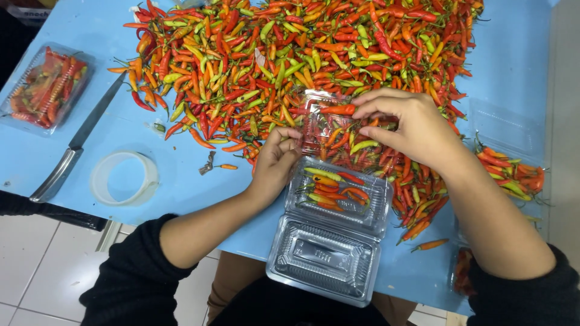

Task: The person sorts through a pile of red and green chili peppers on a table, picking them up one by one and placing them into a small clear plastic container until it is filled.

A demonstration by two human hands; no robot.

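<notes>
Both hands (275, 160) (411, 124) hold a clear clamshell box (329, 130) over chillies (290, 54).

L hand (275, 162) & R hand (406, 125) on clear tray (329, 130), chili pile (290, 54), blue table (48, 157)

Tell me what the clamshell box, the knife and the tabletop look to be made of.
Clamshell box: thin clear plastic, glossy; chillies show through and its ribs glint.
Knife: apparently steel, dull grey blade, brighter metallic handle.
Tabletop: smooth, matte light-blue surface, perhaps laminate or paint; cannot tell which.
</notes>
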